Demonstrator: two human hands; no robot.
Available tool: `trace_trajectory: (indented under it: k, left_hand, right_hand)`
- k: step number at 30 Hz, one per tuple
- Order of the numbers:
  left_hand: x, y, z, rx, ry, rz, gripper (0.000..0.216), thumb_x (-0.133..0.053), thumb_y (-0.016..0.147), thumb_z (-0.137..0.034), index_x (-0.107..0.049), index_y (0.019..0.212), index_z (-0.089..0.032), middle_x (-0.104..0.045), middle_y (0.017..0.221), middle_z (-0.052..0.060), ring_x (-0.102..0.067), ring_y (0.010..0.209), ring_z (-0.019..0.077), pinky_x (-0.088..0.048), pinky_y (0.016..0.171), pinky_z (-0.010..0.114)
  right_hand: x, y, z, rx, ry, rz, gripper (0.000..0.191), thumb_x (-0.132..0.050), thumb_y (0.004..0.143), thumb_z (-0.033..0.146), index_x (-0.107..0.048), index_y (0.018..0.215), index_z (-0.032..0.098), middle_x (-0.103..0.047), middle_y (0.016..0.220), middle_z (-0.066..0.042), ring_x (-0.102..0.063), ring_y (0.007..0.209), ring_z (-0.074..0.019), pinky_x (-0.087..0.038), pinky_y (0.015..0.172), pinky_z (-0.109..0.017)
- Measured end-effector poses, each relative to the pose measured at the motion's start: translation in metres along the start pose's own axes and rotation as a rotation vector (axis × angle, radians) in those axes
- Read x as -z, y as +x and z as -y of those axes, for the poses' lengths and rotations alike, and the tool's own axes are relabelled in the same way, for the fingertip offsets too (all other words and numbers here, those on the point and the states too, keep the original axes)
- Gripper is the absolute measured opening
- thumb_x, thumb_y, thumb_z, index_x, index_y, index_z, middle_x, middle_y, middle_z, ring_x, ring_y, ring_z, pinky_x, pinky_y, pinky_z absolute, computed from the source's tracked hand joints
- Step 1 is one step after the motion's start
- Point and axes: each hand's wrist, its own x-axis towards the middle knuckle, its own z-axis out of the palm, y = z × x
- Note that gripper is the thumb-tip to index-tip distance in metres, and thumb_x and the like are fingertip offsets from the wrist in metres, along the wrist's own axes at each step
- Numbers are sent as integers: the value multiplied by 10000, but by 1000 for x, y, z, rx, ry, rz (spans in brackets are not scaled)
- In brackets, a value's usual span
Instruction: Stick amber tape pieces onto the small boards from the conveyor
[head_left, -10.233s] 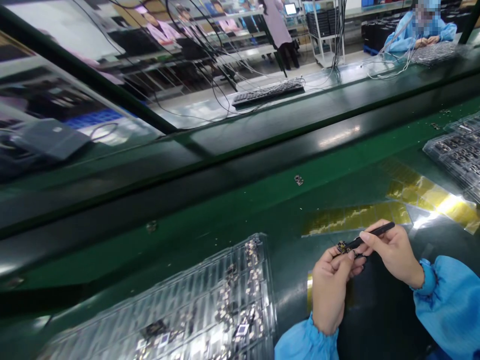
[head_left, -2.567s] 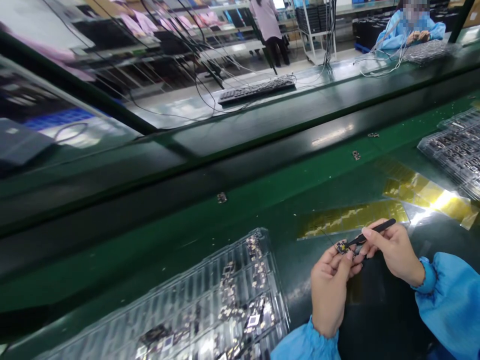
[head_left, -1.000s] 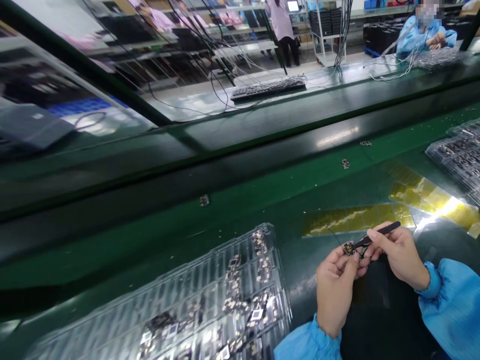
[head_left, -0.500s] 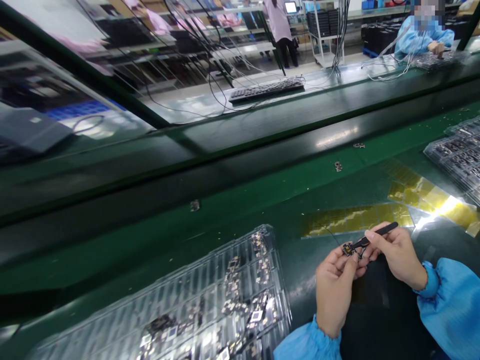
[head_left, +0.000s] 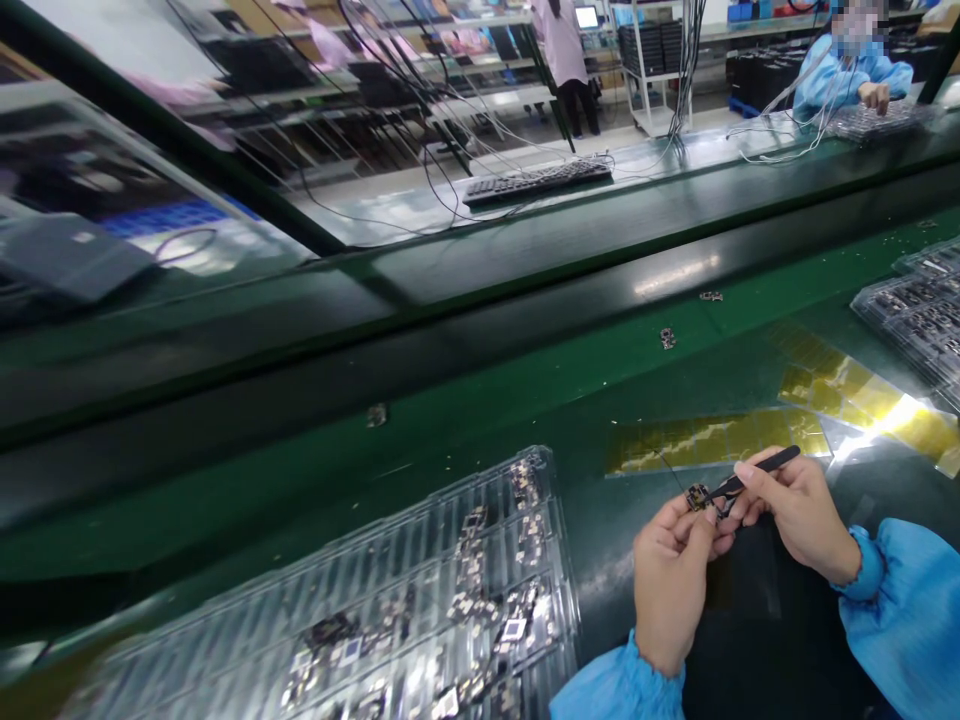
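Observation:
My left hand point(head_left: 671, 580) pinches a small circuit board point(head_left: 697, 496) between thumb and fingertips, just above the dark mat. My right hand point(head_left: 795, 510) grips black tweezers point(head_left: 754, 472) whose tips touch that small board. Both wrists wear blue sleeves. Left of my hands lies a clear plastic tray point(head_left: 420, 610) holding several small boards in its slots. Behind my hands a strip of yellow tape sheet point(head_left: 712, 440) lies flat on the green surface.
A green conveyor belt point(head_left: 487, 400) carries loose small boards point(head_left: 667, 338), point(head_left: 376, 414). More clear trays point(head_left: 919, 310) sit at the right edge beside yellow tape pieces point(head_left: 862, 395). A keyboard point(head_left: 536, 182) and cables lie beyond. A person in blue point(head_left: 851, 65) works at far right.
My hands have kept their hold on the small board and tweezers, almost unmoved. The loose boards on the belt have drifted leftwards.

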Motion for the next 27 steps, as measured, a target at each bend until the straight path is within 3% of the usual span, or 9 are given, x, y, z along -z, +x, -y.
trace_trajectory:
  k: [27]
  left_hand:
    - [3,-1,4,-16,-25,15,319,-624,764,-369,-607,946,-106,-701,942,130,-674,798,198,-527,685,268]
  right_hand:
    - [-2,-1,0,59,-96,-12,297,-677,732,394,-559,746,122,-660,525,-32,-629,457,-126,-487,423,-178]
